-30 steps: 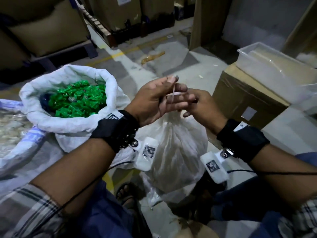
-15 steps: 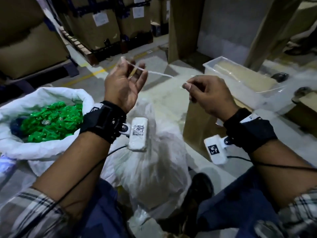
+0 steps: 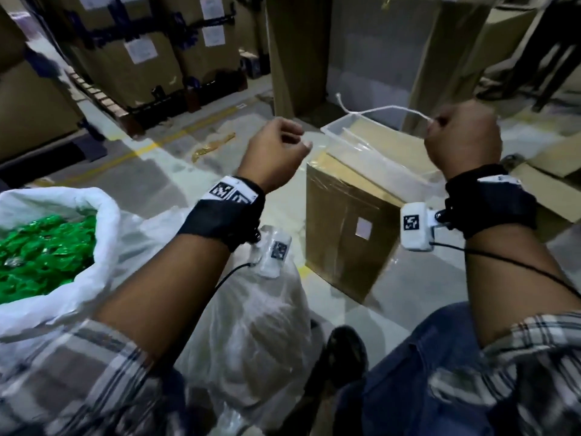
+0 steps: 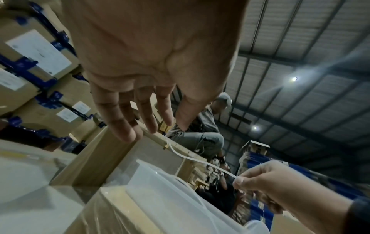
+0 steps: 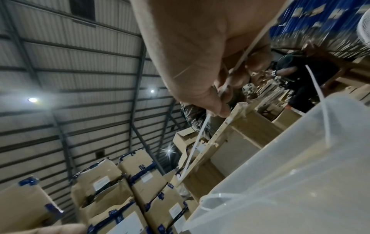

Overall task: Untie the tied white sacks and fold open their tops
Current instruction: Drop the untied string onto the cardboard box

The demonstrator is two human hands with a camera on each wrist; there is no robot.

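My right hand (image 3: 440, 127) is raised at the right and pinches one end of a white tie string (image 3: 377, 110), which hangs free to the left above a clear plastic bin (image 3: 342, 133). The pinch shows in the left wrist view too, right hand (image 4: 240, 182) on the string (image 4: 196, 159). My left hand (image 3: 295, 146) is held up in the middle, fingers relaxed and holding nothing (image 4: 144, 128). A translucent white sack (image 3: 251, 325) stands below my left forearm between my knees. Another white sack (image 3: 103, 221) at the left has its top rolled open over green packets.
The clear bin sits on a taped cardboard box (image 3: 345, 240) right of the sacks. Stacked cartons on pallets (image 3: 141, 67) line the back left. A tall cardboard panel (image 3: 295, 51) stands behind. Other people sit further back (image 4: 208, 126).
My left hand has let go of the string and now holds nothing. My right hand has drawn the string away to the right and up, over the bin. The hands have moved apart.
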